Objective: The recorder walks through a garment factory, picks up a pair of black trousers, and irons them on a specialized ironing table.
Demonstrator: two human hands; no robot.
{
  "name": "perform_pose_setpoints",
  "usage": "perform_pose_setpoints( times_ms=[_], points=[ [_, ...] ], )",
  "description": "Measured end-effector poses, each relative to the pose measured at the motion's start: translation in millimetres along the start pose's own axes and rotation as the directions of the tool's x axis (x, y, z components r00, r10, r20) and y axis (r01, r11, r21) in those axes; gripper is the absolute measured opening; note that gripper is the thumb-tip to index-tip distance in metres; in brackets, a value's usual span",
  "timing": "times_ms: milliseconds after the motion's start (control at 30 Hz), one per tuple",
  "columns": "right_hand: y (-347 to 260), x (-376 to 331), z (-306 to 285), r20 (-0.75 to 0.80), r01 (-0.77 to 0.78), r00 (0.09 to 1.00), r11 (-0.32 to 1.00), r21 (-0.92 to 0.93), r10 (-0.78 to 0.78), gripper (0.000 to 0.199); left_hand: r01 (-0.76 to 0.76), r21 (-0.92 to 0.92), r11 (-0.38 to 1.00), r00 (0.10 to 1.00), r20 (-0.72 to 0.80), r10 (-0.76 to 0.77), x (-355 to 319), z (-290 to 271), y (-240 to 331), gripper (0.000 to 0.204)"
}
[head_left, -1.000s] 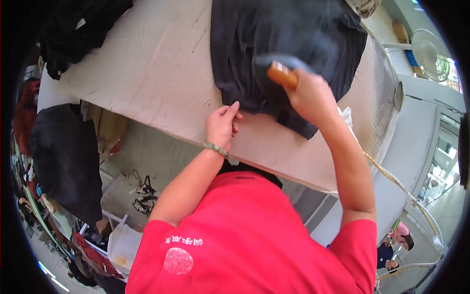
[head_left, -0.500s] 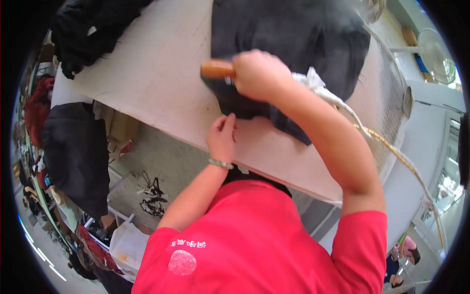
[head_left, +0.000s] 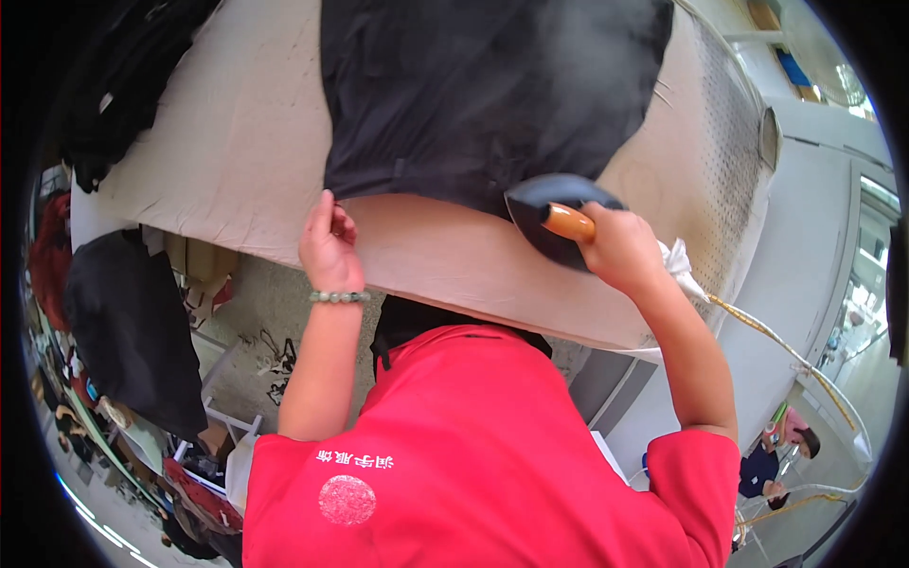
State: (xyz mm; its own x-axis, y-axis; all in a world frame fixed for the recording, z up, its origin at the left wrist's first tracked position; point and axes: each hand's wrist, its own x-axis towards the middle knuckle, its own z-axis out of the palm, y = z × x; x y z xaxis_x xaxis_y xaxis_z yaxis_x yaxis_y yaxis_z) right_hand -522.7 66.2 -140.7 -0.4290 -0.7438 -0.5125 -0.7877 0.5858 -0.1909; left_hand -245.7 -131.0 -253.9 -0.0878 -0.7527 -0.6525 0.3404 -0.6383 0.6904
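Note:
A black garment (head_left: 454, 104) lies spread on the pale padded ironing table (head_left: 256, 142), its lower edge toward me. My right hand (head_left: 620, 248) is closed round the wooden handle of a steam iron (head_left: 559, 248). The iron's dark plate is at the lower right of the garment, partly over its edge and partly over the bare padding. Beside the garment's lower left corner is my left hand (head_left: 329, 241), a fingertip at the cloth and the other fingers loosely bent and apart. Whether it touches the cloth I cannot tell.
A hose and cord (head_left: 757, 322) run from the iron to the right. Another dark garment (head_left: 133, 85) lies at the table's far left, and black cloth (head_left: 133, 327) hangs below. A person (head_left: 772, 464) is at the lower right. Steam drifts over the garment.
The iron has moved right and toward me, off the garment's left part. My left hand has shifted left to the garment's corner. The garment shows farther left and lies straighter along its lower edge.

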Motion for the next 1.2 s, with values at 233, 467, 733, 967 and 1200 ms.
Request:
perform_pose_setpoints(
  times_ms=[233, 467, 733, 967, 1200],
  points=[
    [173, -43, 37, -0.283, -0.269, 0.874, 0.879, 0.393, 0.394, 0.046, 0.25, 0.203, 0.947, 0.932, 0.214, -0.292, -74, 78, -81, 0.026],
    [266, -59, 18, -0.25, -0.463, 0.789, 0.811, 0.358, 0.561, 0.036, -0.145, 0.769, 0.623, 0.893, 0.373, -0.252, -100, 126, -125, 0.033],
    [292, -52, 15, -0.473, -0.413, 0.719, 0.86, 0.299, 0.51, 0.041, -0.375, 0.482, 0.792, 0.763, 0.646, -0.032, -145, 162, -20, 0.025],
    [207, 36, 2, -0.631, 0.187, 0.746, 0.842, 0.506, 0.214, 0.041, -0.759, -0.107, 0.642, 0.631, 0.119, 0.766, -217, -95, 263, 0.036],
    [59, 156, 23, -0.143, 0.075, 0.989, 0.691, 0.719, 0.041, 0.068, -0.781, 0.199, 0.592, 0.591, -0.071, 0.803, -227, -109, 270, 0.04]
  ],
)
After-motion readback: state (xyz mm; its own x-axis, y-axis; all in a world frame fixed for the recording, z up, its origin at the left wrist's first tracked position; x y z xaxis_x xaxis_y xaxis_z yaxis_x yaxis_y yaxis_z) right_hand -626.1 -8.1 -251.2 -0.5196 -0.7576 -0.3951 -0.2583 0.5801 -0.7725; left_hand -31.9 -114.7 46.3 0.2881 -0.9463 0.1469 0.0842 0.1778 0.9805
